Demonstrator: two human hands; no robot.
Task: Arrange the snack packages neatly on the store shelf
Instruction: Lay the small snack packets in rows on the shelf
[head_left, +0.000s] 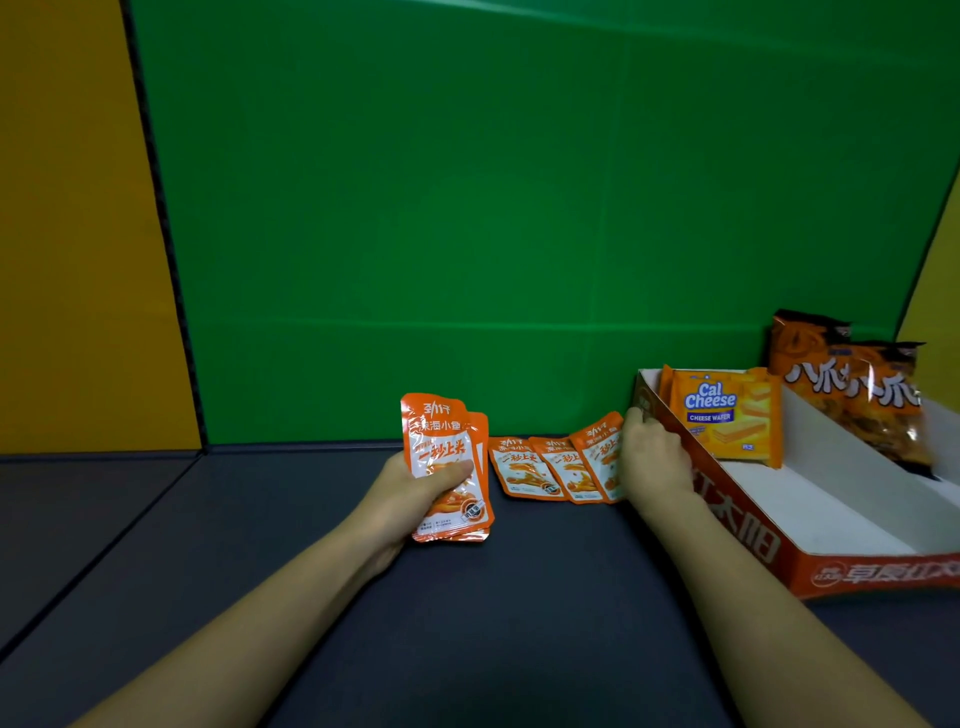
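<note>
My left hand (410, 493) grips a small stack of orange fish-snack packets (447, 462), held upright above the dark shelf surface (467, 623). Three more of the same packets lie in an overlapping row (550, 467) on the shelf near the green back wall. My right hand (652, 457) pinches the rightmost packet of that row (597, 452), which is tilted up on its right side. The hand covers that packet's right edge.
An orange cardboard tray (748, 540) with a white inside stands at the right, right next to my right hand. Yellow Cal Cheese wafer packs (724, 415) and two orange snack bags (852, 395) stand in it. A yellow panel (78, 234) closes the left side.
</note>
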